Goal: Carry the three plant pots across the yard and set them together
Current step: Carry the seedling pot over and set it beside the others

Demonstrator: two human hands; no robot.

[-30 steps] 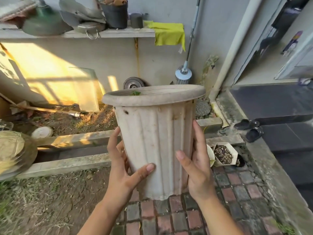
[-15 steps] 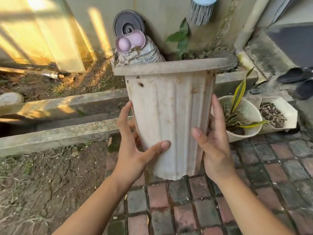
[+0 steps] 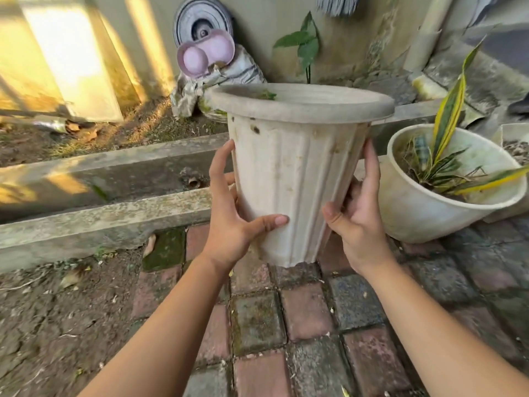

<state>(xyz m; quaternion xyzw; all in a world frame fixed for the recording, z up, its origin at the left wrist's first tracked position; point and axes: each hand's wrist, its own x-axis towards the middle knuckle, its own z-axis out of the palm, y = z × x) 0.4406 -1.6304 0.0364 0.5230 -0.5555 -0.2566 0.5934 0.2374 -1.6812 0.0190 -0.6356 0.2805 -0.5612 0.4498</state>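
Lowering pot (image 3: 297, 179), both hands (image 3: 237, 222) (image 3: 357, 222) clasped on its sides, should stay level, landing just beside planted pot (image 3: 429, 207) on paving (image 3: 303, 313).

This is the back yard of a home, an outdoor strip along a house wall. Underfoot lies a brick paving (image 3: 303, 313) of red and grey blocks, mossy in places, bordered by bare cracked soil (image 3: 57, 310) and a low concrete curb (image 3: 108, 219). A plastered wall (image 3: 272, 21) catches warm sunlight. Garden things sit about: a round white planter (image 3: 423, 213) holding a striped snake plant (image 3: 446, 116) (partly yellowed), a leafy seedling (image 3: 303, 44), and a downpipe (image 3: 429, 32) against the wall.
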